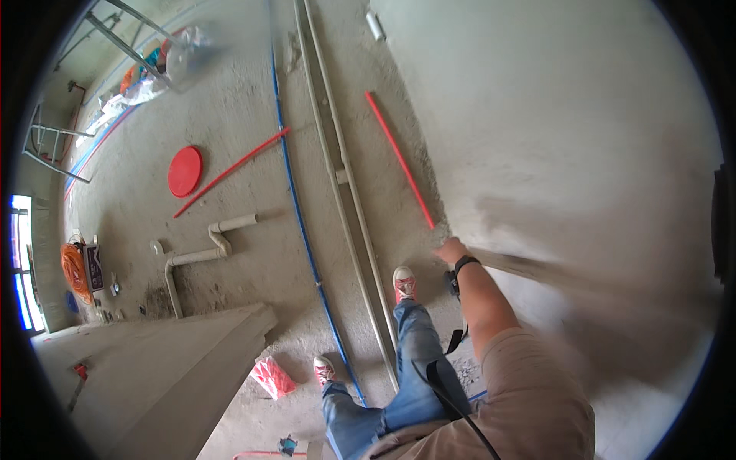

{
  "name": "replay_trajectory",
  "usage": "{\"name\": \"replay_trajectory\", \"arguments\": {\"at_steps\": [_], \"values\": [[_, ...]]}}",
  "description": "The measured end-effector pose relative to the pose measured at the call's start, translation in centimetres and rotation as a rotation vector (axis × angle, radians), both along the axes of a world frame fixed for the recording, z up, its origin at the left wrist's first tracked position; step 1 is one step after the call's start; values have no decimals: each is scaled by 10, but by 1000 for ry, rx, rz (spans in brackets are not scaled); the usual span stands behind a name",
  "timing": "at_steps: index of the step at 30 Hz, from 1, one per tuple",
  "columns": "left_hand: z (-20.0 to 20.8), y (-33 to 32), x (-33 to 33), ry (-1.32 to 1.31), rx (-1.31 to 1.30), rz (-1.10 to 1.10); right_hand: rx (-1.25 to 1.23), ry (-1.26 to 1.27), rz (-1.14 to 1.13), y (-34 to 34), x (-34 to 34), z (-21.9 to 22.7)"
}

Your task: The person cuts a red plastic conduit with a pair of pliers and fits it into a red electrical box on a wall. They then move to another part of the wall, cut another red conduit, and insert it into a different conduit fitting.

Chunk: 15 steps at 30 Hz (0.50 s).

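My right hand (451, 250) is stretched out ahead by the wall, its fingers closed. What they hold, if anything, is hidden. A dark band circles the wrist. Just beyond the fingers lies the near end of a straight red pipe (400, 161), with a small gap between them. Close below the wrist is a small black device (451, 283) with a dark strap. From beside the hand a brownish strip (529, 268) runs right along the wall; whether the hand touches it I cannot tell. My left hand is out of view.
Two pale pipes (342, 146) and a blue pipe (304, 230) run lengthwise along the concrete floor. Another red pipe (232, 172), a red disc (185, 172) and a bent white drainpipe (198, 256) lie left. A low wall (169, 353) juts in; beside it is a red-and-white bag (273, 377).
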<state>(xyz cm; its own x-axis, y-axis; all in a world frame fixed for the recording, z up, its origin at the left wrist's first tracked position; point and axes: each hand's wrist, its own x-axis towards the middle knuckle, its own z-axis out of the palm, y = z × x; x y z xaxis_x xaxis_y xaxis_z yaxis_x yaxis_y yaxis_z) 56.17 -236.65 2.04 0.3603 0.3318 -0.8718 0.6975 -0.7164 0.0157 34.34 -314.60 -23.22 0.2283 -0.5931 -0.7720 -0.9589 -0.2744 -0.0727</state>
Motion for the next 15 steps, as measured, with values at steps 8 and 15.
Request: {"name": "replay_trajectory", "arguments": {"at_steps": [8,15], "values": [[-5,-98,-26,124,246,92,17,87,-6,-66,-9,-246],[15,-136,-38,152,387,152,-218,-13,-39,-80,-12,-349]]}}
